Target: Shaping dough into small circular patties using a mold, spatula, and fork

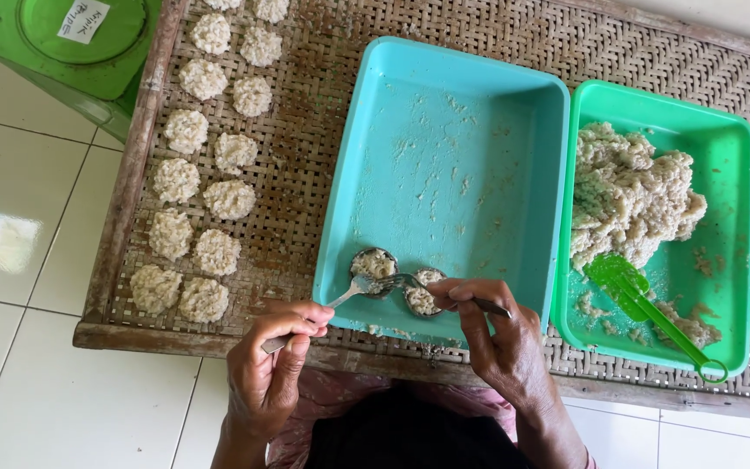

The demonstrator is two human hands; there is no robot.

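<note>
1. At the far left, we noted two columns of flattened rice patties [204, 178] laid on the woven bamboo tray [305, 148]; they lay well apart from both hands.
2. The left hand [266, 369] held a fork [359, 285] by its handle, the fingers [292, 317] curled and pinching the shaft. The fork's long axis ran up and to the right from the hand, its tines touching the left round mould [373, 262].
3. Both moulds sat inside the near edge of the blue tub [444, 156], side by side. The right round mould [423, 293] lay just beside the first and was also filled with rice.
4. The right hand [501, 339] pinched a second utensil [488, 306] between thumb and fingers. Its long axis ran leftward toward the right mould. We judged the right hand nearer to that mould, and the left nearer to the other.
5. Rightmost, the green tub [731, 174] held the rice mass [631, 195] and a green spatula [644, 304], untouched by either hand.
</note>
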